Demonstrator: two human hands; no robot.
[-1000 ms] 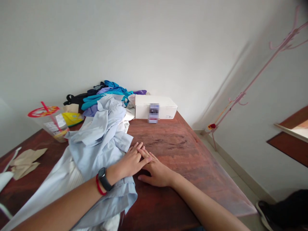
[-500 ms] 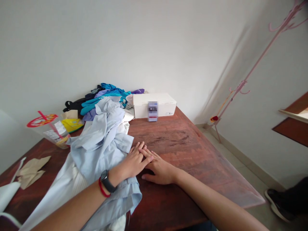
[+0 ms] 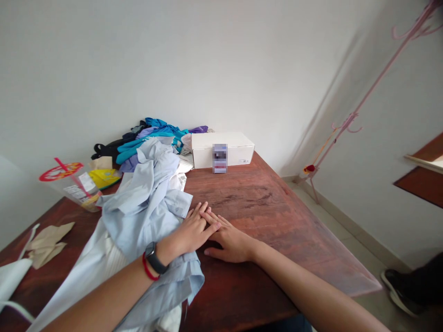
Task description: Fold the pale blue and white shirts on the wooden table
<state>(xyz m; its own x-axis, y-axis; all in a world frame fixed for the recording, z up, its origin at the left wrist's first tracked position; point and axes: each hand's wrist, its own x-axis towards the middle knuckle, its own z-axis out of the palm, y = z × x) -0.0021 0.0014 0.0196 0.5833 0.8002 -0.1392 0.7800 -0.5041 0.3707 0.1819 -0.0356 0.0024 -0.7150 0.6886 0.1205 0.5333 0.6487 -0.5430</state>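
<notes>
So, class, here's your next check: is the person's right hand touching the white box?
No: the right hand lies on the table against the left hand, clearly short of the white box farther back.

The wall is lit fairly evenly by soft light, whose source cannot be made out. A blurred shadow is cast on it beside the coat rack. A pale sheen is spread toward the near right corner of the wooden surface, while its near edge is left dim. The pale blue shirt is gently shaded. Near the far edge, a small packet is masked by pixelation.
</notes>
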